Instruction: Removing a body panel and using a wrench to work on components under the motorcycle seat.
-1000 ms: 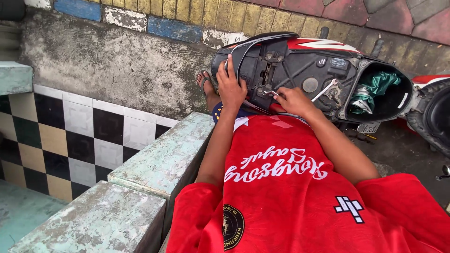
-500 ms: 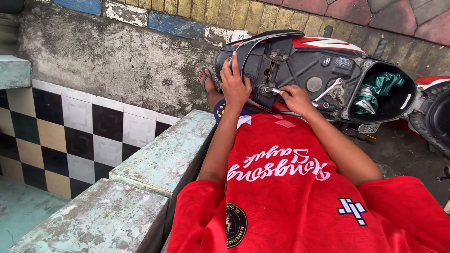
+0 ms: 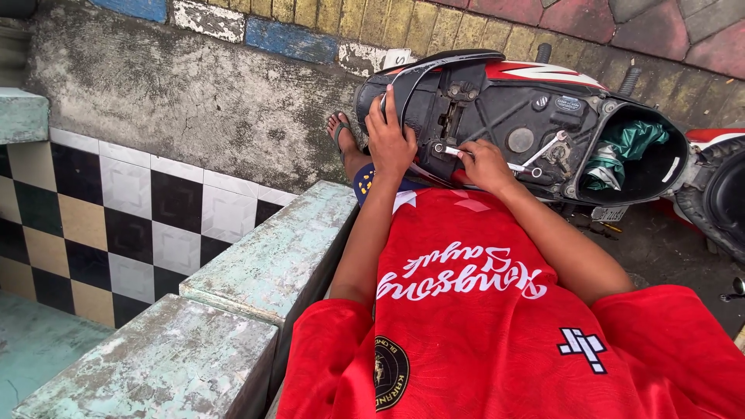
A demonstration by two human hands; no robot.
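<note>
1. While a red jersey (image 3: 481, 326) fills the near view, a worn concrete ledge (image 3: 256, 264) runs along its left.
2. Beyond it, the left hand (image 3: 390, 140) lies spread, fingers wrapped over the edge of the raised black scooter seat (image 3: 423, 74).
3. Just beside it, the right hand (image 3: 483, 164) is closed around a silver wrench (image 3: 466, 152) at the scooter's frame (image 3: 543, 116).
4. Farther right, green cloth (image 3: 628, 151) sits in the open storage compartment (image 3: 667, 174).
5. A sandalled foot (image 3: 341, 133) rests on the ground by the wall.
</note>
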